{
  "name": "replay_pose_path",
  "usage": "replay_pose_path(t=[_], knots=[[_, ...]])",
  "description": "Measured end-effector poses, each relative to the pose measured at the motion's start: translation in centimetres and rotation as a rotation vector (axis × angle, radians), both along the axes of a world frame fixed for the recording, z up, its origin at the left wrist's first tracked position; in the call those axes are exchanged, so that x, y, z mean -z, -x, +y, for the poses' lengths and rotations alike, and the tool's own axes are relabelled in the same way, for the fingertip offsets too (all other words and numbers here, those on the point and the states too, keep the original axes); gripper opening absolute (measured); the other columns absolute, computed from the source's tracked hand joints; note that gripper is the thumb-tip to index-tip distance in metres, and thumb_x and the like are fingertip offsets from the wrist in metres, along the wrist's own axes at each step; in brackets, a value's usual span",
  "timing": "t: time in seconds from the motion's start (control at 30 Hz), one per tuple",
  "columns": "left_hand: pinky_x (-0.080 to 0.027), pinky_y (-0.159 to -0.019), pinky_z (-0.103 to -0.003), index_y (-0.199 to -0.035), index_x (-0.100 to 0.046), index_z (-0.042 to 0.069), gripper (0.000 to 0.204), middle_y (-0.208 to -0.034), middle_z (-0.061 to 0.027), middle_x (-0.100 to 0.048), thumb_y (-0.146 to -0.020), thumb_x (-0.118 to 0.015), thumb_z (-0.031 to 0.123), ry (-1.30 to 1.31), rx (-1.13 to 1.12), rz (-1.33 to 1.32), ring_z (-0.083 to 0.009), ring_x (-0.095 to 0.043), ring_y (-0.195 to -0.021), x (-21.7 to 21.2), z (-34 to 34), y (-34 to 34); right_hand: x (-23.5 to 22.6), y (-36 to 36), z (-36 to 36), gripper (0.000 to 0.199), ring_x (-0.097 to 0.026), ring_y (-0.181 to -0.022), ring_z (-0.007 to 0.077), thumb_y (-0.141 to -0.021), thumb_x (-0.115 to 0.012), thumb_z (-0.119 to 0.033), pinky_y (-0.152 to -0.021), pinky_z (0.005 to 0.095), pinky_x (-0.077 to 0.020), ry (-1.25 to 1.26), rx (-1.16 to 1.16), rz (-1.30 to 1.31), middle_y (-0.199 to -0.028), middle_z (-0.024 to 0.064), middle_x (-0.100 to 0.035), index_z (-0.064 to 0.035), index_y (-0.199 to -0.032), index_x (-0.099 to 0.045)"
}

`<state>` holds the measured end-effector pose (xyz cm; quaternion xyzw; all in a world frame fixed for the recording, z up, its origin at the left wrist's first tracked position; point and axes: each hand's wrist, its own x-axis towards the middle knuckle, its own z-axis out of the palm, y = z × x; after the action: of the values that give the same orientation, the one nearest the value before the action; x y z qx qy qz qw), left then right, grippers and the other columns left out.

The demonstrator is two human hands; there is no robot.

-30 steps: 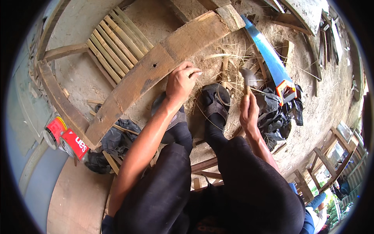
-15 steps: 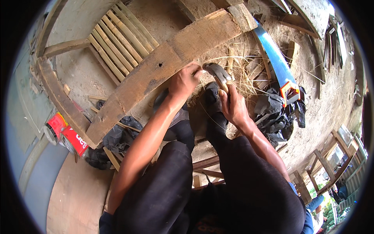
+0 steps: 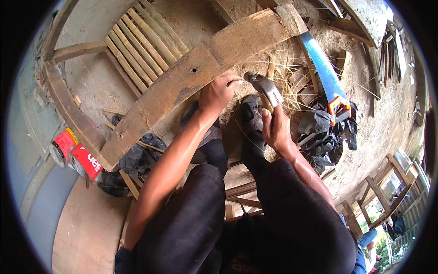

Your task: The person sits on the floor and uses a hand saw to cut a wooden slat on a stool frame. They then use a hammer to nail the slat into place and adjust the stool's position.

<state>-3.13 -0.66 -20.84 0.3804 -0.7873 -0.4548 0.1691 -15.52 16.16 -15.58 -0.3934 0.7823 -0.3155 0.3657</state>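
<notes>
My right hand (image 3: 277, 130) is wrapped round the handle of a claw hammer (image 3: 265, 86). The hammer's metal head hangs a short gap to the right of my left fingertips. My left hand (image 3: 218, 93) rests against the near side of a thick wooden beam (image 3: 173, 84), thumb and fingers pinched together. Whatever is in that pinch is too small to make out. The beam runs slantwise as part of a wooden frame, with one dark hole in its face.
A handsaw (image 3: 324, 68) with an orange-and-white handle lies at the right, by black plastic (image 3: 319, 132). Bamboo slats (image 3: 141, 41) are fixed beyond the beam. Two red cans (image 3: 84, 162) stand at the left. Thin shavings (image 3: 292, 77) litter the ground. Another wooden frame (image 3: 388, 196) is at the far right.
The hammer head has moved right, away from my left fingertips, and my right hand has shifted slightly with it. My left hand stays pinched at the beam.
</notes>
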Motion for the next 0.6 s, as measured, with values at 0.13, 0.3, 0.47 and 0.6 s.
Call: replay_pose_path(t=[0.13, 0.3, 0.47, 0.6], knots=[[-0.054, -0.080, -0.036, -0.086, -0.074, 0.002, 0.012, -0.093, -0.0107, -0.071, -0.077, -0.077, 0.007, -0.008, -0.035, -0.046, -0.0289, -0.069, -0.090, 0.0, 0.2, 0.1, 0.5, 0.3, -0.3, 0.025, -0.063, -0.073, 0.0521, -0.100, -0.055, -0.018, -0.059, 0.0549, -0.0479, -0.128, -0.059, 0.012, -0.079, 0.0300, -0.064, -0.0011, -0.117, -0.048], [-0.054, -0.079, -0.036, -0.087, -0.074, 0.001, 0.011, -0.094, -0.0107, -0.072, -0.078, -0.076, 0.007, -0.028, -0.054, -0.015, -0.0290, -0.069, -0.089, 0.3, 0.3, 0.1, 0.4, -0.1, 0.1, 0.026, -0.063, -0.074, 0.0523, -0.100, -0.055, -0.019, -0.059, 0.0556, -0.0476, -0.087, -0.033, -0.001, -0.080, 0.0309, -0.063, -0.0011, -0.117, -0.048], [-0.055, -0.076, -0.036, -0.097, -0.073, 0.008, 0.012, -0.098, -0.0056, -0.072, -0.089, -0.069, 0.016, 0.018, 0.027, -0.040, -0.0281, -0.070, -0.090, 0.8, 0.0, -0.1, 0.5, 0.6, 0.6, 0.032, -0.062, -0.074, 0.0537, -0.100, -0.055, -0.017, -0.059, 0.0574, -0.0469, -0.033, -0.012, 0.016, -0.081, 0.0320, -0.064, -0.0001, -0.125, -0.045], [-0.055, -0.075, -0.036, -0.094, -0.074, 0.009, 0.011, -0.098, -0.0065, -0.072, -0.088, -0.069, 0.015, 0.063, 0.015, -0.043, -0.0278, -0.070, -0.090, 0.9, 0.1, -0.4, 0.7, 0.3, 0.2, 0.028, -0.063, -0.074, 0.0535, -0.100, -0.055, -0.017, -0.059, 0.0557, -0.0475, -0.071, -0.043, 0.020, -0.079, 0.0311, -0.063, -0.0003, -0.121, -0.047]])
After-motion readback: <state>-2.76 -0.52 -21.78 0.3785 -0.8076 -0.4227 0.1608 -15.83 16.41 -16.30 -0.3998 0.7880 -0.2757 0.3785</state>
